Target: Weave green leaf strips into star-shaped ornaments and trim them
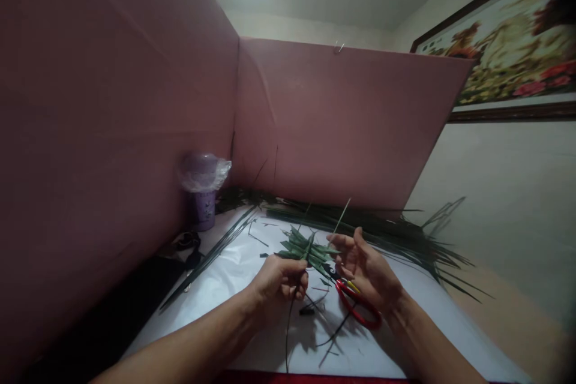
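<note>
My left hand (283, 276) pinches the base of a green woven leaf piece (299, 249) between thumb and fingers; its pointed ends fan outward. A thin strip hangs down below that hand. Just right of the piece is my right hand (369, 264), palm turned inward, thumb raised and fingers apart. One pale thin strip (342, 217) rises beside its fingertips; whether they touch it I cannot tell. Under the hands lie red-handled scissors (360, 306), their blades partly hidden by the leaf piece, among dark leaf scraps (308, 311).
Long green leaves (360, 222) are heaped along the back of the white table cover (234, 276), with more strips (211, 252) at the left. A purple cup (206, 210) with clear plastic over it stands back left. Pink panels (333, 126) enclose the left and back.
</note>
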`<control>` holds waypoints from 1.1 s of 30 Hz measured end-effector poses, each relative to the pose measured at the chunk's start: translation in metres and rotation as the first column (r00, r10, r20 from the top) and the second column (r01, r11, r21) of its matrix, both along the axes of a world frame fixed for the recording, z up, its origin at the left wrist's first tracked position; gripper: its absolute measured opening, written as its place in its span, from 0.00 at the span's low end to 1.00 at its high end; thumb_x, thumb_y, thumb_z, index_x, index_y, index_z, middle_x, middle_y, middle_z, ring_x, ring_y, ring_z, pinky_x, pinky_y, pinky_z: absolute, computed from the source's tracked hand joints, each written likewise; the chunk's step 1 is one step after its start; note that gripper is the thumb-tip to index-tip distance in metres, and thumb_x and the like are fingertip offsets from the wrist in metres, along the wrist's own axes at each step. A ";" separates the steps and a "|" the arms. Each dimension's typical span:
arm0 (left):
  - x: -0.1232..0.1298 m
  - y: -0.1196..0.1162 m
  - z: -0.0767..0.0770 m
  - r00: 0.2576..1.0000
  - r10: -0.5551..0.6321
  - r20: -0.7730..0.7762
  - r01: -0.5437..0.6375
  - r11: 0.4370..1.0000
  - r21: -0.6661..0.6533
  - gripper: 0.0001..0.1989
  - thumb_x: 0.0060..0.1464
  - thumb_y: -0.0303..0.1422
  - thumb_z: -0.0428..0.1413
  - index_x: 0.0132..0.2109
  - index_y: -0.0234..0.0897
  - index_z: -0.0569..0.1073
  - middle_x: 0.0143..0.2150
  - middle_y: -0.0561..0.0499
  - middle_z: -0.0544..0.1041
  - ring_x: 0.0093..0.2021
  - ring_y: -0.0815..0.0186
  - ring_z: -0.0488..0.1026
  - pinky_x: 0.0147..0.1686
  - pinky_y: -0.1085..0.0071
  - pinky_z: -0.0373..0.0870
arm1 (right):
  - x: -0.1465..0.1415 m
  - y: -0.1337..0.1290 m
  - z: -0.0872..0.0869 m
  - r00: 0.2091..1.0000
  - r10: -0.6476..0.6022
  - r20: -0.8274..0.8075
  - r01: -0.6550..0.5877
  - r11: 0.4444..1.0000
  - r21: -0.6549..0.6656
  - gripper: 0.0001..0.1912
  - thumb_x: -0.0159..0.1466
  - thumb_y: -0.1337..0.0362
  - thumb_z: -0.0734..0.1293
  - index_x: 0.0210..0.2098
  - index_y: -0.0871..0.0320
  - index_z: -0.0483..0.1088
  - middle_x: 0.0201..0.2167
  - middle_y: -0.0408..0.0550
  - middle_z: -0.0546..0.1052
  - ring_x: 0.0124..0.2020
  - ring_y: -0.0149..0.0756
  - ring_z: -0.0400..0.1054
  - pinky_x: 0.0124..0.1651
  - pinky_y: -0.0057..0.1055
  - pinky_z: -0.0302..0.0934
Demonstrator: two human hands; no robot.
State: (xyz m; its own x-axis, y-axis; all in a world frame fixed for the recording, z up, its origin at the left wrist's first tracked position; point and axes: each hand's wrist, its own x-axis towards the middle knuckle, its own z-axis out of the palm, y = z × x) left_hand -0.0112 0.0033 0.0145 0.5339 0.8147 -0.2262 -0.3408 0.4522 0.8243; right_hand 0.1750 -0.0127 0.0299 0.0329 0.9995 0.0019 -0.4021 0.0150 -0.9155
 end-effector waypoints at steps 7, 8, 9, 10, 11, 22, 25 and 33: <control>-0.001 -0.007 -0.003 0.972 -0.233 0.013 0.229 0.963 0.143 0.08 0.43 0.30 0.59 0.25 0.26 0.72 0.21 0.47 0.73 0.17 0.73 0.66 0.19 0.77 0.61 | -0.004 0.006 -0.015 0.999 0.027 -0.039 -0.028 0.999 -0.023 0.10 0.52 0.59 0.73 0.31 0.57 0.75 0.23 0.42 0.73 0.23 0.31 0.65 0.24 0.26 0.59; -0.001 -0.008 -0.004 0.961 -0.278 0.014 0.272 0.950 0.152 0.08 0.42 0.31 0.60 0.26 0.26 0.72 0.21 0.47 0.73 0.17 0.73 0.67 0.20 0.76 0.62 | -0.005 0.005 -0.014 0.998 0.041 -0.037 -0.042 0.999 -0.029 0.10 0.52 0.60 0.73 0.32 0.57 0.74 0.23 0.42 0.73 0.23 0.31 0.65 0.25 0.27 0.59; -0.001 -0.009 -0.004 0.949 -0.314 0.012 0.308 0.938 0.160 0.09 0.42 0.31 0.60 0.27 0.26 0.73 0.22 0.47 0.74 0.17 0.72 0.68 0.20 0.76 0.63 | -0.006 0.004 -0.013 0.998 0.053 -0.040 -0.054 0.998 -0.035 0.11 0.52 0.60 0.73 0.32 0.58 0.74 0.22 0.42 0.73 0.23 0.32 0.65 0.25 0.28 0.59; -0.001 -0.010 -0.005 0.939 -0.345 0.009 0.339 0.927 0.162 0.09 0.41 0.31 0.61 0.27 0.26 0.73 0.22 0.46 0.74 0.17 0.72 0.68 0.20 0.76 0.63 | -0.005 0.003 -0.012 0.997 0.064 -0.046 -0.066 0.997 -0.042 0.12 0.52 0.59 0.73 0.32 0.58 0.74 0.22 0.42 0.73 0.22 0.31 0.65 0.24 0.28 0.58; -0.001 -0.010 -0.005 0.929 -0.369 0.005 0.363 0.917 0.163 0.10 0.41 0.32 0.61 0.26 0.26 0.73 0.22 0.46 0.74 0.17 0.72 0.68 0.19 0.76 0.64 | -0.004 0.003 -0.011 0.996 0.069 -0.055 -0.072 0.996 -0.048 0.12 0.52 0.57 0.73 0.32 0.57 0.74 0.21 0.41 0.73 0.20 0.30 0.63 0.24 0.28 0.57; -0.002 -0.008 -0.009 0.888 -0.460 -0.028 0.459 0.878 0.135 0.15 0.42 0.36 0.62 0.23 0.25 0.73 0.21 0.45 0.73 0.18 0.71 0.69 0.17 0.76 0.62 | -0.006 -0.005 -0.006 0.988 0.148 -0.048 -0.150 0.988 -0.040 0.10 0.51 0.61 0.74 0.31 0.57 0.73 0.23 0.41 0.70 0.24 0.31 0.65 0.29 0.29 0.60; -0.001 -0.008 -0.008 0.898 -0.440 -0.029 0.439 0.887 0.146 0.14 0.41 0.35 0.63 0.25 0.25 0.73 0.23 0.44 0.74 0.19 0.71 0.69 0.18 0.76 0.62 | -0.007 -0.004 -0.005 0.991 0.131 -0.031 -0.131 0.991 0.001 0.10 0.50 0.62 0.75 0.25 0.58 0.70 0.22 0.40 0.69 0.23 0.28 0.63 0.28 0.27 0.59; 0.000 -0.002 -0.008 0.991 -0.103 -0.090 0.118 0.978 0.173 0.15 0.40 0.37 0.63 0.27 0.30 0.68 0.24 0.46 0.75 0.21 0.69 0.69 0.19 0.75 0.63 | -0.004 0.001 -0.007 0.999 0.011 -0.040 -0.009 0.998 0.054 0.11 0.50 0.62 0.75 0.28 0.56 0.69 0.24 0.39 0.69 0.23 0.26 0.62 0.28 0.25 0.60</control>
